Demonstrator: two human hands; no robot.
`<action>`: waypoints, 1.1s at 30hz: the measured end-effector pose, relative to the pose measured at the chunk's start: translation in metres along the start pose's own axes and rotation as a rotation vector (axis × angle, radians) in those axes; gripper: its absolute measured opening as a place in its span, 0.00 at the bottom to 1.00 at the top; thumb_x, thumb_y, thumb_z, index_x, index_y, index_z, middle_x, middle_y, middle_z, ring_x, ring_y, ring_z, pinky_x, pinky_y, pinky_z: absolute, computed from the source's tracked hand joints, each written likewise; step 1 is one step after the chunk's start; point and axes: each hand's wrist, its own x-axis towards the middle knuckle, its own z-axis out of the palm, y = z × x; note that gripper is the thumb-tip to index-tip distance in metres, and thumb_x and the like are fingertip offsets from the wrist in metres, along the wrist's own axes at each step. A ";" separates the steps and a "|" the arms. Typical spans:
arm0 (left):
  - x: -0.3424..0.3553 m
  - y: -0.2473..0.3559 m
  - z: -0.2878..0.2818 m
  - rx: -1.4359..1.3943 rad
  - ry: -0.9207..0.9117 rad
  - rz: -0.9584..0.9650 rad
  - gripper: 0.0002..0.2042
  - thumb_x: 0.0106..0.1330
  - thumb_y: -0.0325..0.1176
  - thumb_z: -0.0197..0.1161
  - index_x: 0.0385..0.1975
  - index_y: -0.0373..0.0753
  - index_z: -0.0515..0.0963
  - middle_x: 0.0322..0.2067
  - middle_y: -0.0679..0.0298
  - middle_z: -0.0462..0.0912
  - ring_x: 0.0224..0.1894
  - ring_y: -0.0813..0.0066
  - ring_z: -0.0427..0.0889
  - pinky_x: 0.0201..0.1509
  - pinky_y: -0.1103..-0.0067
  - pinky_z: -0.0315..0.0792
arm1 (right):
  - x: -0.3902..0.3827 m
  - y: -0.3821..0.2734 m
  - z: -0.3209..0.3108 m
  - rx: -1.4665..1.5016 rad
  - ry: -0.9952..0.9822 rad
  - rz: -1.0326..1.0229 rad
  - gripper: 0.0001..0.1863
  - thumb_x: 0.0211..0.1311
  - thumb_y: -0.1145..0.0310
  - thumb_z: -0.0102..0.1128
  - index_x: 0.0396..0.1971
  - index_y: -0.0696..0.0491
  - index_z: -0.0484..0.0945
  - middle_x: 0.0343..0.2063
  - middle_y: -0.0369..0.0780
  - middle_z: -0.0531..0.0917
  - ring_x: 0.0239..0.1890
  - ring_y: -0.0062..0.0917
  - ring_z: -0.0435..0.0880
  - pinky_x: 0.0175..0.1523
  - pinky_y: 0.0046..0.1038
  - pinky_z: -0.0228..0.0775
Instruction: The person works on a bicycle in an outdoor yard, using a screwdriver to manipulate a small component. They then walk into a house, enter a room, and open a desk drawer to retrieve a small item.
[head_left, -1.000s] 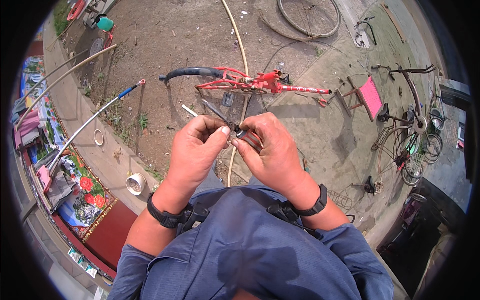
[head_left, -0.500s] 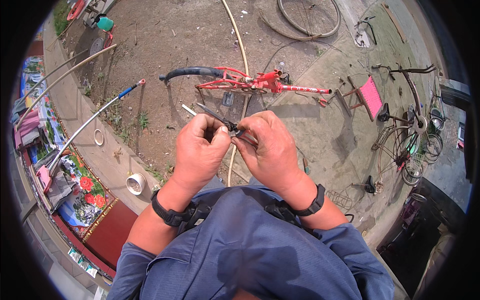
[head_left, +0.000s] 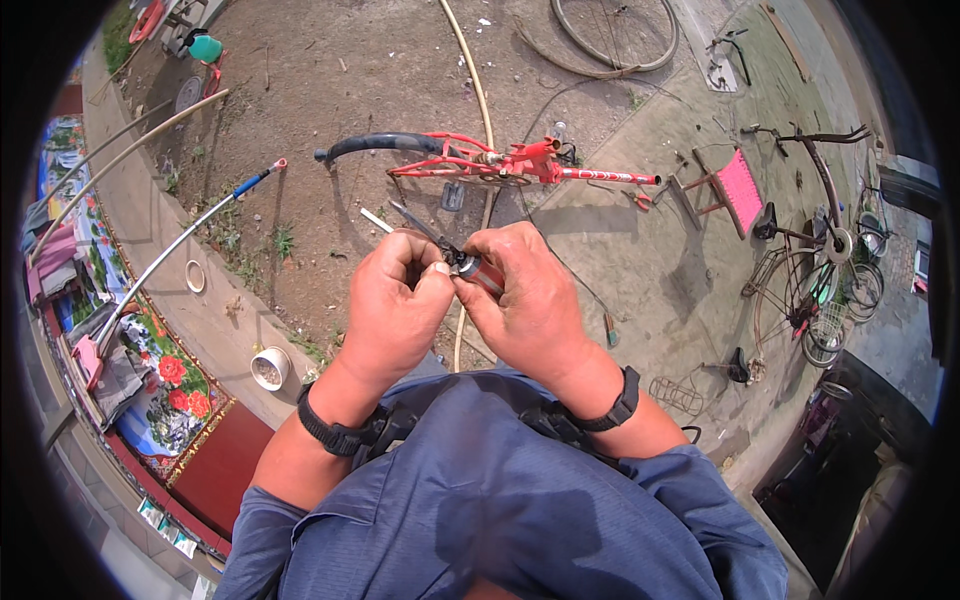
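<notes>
Left hand point(head_left: 398, 290) — pinched at dark pointed strip point(head_left: 417, 222) | right hand point(head_left: 528, 290) — curled round red-grey cylinder point(head_left: 484, 276)

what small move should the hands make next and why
Probably tilt the red cylinder slightly with the right hand to uncover its near end. The right hand is curled around it, the left hand has its fingertips close by, and a dark pointed piece slants up between them; the fingers hide whether the two things join.

The cylindrical piece point(head_left: 485, 275) is red and grey.
</notes>
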 end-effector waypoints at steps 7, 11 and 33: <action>-0.001 0.007 0.000 0.037 -0.034 -0.037 0.03 0.63 0.25 0.60 0.32 0.33 0.74 0.26 0.69 0.74 0.27 0.87 0.70 0.29 0.83 0.68 | 0.001 0.004 0.003 0.008 -0.023 0.018 0.21 0.50 0.78 0.71 0.44 0.54 0.74 0.31 0.41 0.77 0.26 0.30 0.79 0.33 0.30 0.73; -0.009 0.014 0.004 0.176 -0.081 0.095 0.04 0.62 0.24 0.61 0.32 0.34 0.74 0.24 0.67 0.74 0.25 0.84 0.71 0.29 0.81 0.69 | 0.005 0.010 0.008 0.033 0.007 0.129 0.19 0.53 0.77 0.69 0.45 0.55 0.74 0.29 0.40 0.78 0.25 0.25 0.77 0.33 0.28 0.72; 0.007 -0.001 -0.027 0.309 0.001 0.250 0.04 0.71 0.27 0.61 0.39 0.34 0.79 0.33 0.64 0.79 0.32 0.80 0.77 0.36 0.82 0.71 | 0.009 0.019 -0.008 0.995 -0.258 0.514 0.19 0.70 0.68 0.63 0.56 0.55 0.72 0.41 0.39 0.83 0.39 0.21 0.84 0.43 0.23 0.76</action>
